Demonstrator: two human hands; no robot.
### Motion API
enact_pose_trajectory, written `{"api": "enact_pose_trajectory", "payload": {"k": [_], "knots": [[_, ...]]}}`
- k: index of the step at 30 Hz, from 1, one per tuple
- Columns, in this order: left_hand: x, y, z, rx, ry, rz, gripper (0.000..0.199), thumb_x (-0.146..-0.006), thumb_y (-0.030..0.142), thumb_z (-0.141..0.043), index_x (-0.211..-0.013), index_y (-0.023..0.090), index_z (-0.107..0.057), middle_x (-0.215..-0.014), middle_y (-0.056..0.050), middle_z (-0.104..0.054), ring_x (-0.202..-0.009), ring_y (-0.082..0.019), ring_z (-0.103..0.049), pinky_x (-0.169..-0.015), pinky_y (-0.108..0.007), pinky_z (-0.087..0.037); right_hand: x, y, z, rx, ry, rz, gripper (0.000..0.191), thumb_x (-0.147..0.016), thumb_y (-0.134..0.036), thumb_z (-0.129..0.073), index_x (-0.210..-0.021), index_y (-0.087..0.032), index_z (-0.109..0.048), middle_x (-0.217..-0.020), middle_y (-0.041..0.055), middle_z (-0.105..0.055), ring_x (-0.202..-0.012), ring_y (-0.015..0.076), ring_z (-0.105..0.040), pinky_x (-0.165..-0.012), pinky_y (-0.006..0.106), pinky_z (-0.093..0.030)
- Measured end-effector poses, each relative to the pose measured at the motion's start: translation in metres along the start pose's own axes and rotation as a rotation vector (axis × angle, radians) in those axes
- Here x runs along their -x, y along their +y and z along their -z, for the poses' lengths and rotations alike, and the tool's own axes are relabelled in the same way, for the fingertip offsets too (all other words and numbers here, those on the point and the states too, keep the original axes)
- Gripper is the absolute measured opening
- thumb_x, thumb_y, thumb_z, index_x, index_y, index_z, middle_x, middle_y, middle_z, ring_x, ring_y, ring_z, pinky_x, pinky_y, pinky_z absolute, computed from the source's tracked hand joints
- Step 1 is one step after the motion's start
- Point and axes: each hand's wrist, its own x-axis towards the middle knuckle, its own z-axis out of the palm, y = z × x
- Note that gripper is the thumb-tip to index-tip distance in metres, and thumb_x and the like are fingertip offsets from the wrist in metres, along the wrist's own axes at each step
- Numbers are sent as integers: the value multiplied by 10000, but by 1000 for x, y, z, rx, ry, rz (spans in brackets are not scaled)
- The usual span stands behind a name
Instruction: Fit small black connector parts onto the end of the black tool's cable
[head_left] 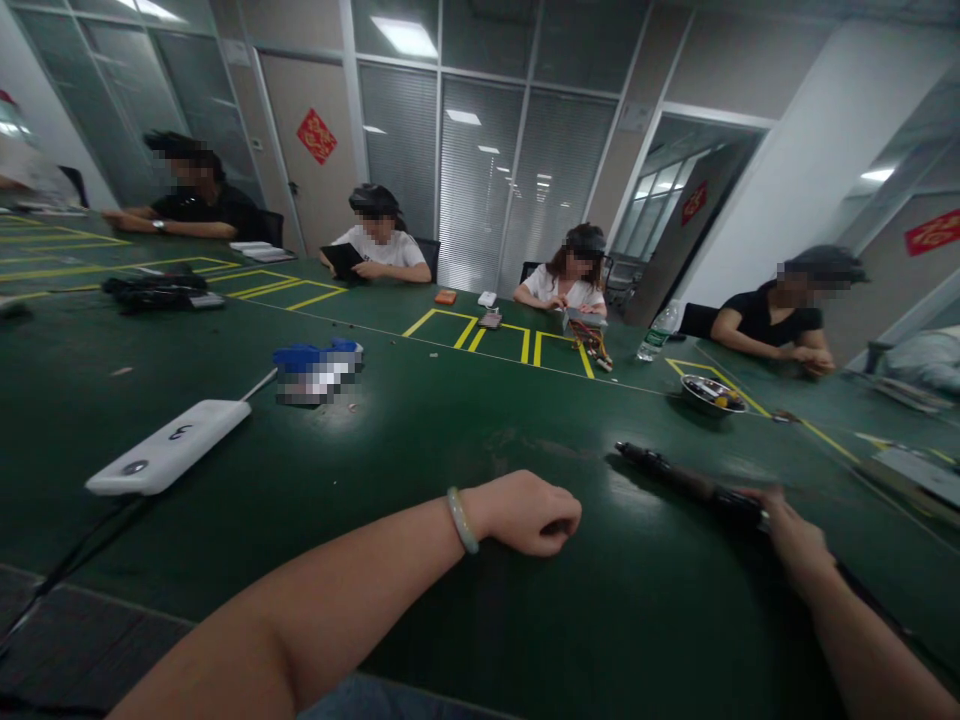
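Observation:
My left hand (pixel 531 512) rests on the green tabletop (pixel 420 430) with its fingers curled in a loose fist. Nothing shows in it, and a pale bangle (pixel 463 520) circles the wrist. To the right, the fingers of my right hand (pixel 796 538) close around the rear end of a dark, pen-shaped electric screwdriver (pixel 682 480). The tool lies low over the table, its tip pointing left and away from me. A dark cord runs beside my right forearm. Part of my right hand is smeared by motion.
At left lies a white power bank (pixel 172 447) with cables. A blue item (pixel 300 357) sits beyond it. A metal bowl of small parts (pixel 712 393), a water bottle (pixel 658 333) and a wired grey box (pixel 585 320) stand farther back. Several people sit across the table.

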Motion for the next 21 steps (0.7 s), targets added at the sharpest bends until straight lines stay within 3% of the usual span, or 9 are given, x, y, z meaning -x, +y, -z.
{"api": "enact_pose_trajectory", "payload": {"k": [2, 5, 8, 12, 17, 21], "knots": [[0, 1, 2, -21, 57, 2, 187, -833, 255, -563, -1015, 216, -576, -972, -18, -659, -854, -162, -623, -790, -280, -476, 24, -48, -16, -61, -161, 104, 716, -867, -647, -103, -1167, -321, -666, -1230, 154, -566, -1193, 385, -434, -956, 610, -292], [-1, 4, 6, -49, 187, 33, 347, -845, 254, -554, -1188, 210, -524, -1145, -58, -627, -1043, -201, -590, -929, -342, -451, 67, -115, -42, -106, -235, 310, 623, -898, -607, -110, -1137, -395, -645, -1310, -10, -521, -1215, 348, -385, -1024, 627, -206], [-3, 4, 8, -60, 347, 96, 473, -856, 247, -540, -1315, 213, -434, -1334, -73, -524, -1240, -212, -477, -1065, -383, -367, 114, -169, -66, -131, -284, 531, 570, -941, -563, -114, -1167, -397, -610, -1306, -27, -513, -1166, 326, -395, -996, 627, -225], [-1, -6, 9, -105, 468, 241, 505, -900, 255, -489, -1386, 212, -357, -1419, -64, -448, -1340, -189, -369, -1136, -383, -296, 178, -226, -92, -186, -332, 847, 458, -972, -434, -209, -1222, -317, -575, -1288, 30, -514, -1124, 295, -411, -944, 526, -308], [11, -21, 16, -155, 469, 409, 469, -962, 294, -395, -1415, 192, -325, -1413, -70, -452, -1330, -171, -379, -1131, -363, -309, 225, -260, -99, -294, -415, 1044, 404, -992, -314, -229, -1300, -310, -491, -1286, 33, -515, -1164, 256, -415, -934, 468, -324], [17, -23, 21, -163, 410, 397, 443, -971, 321, -382, -1399, 211, -358, -1404, -65, -465, -1308, -187, -410, -1103, -385, -338, 228, -255, -87, -214, -299, 1076, 467, -950, -388, -435, -1389, -233, -389, -1384, 80, -423, -1261, 275, -342, -1019, 462, -292]]}}
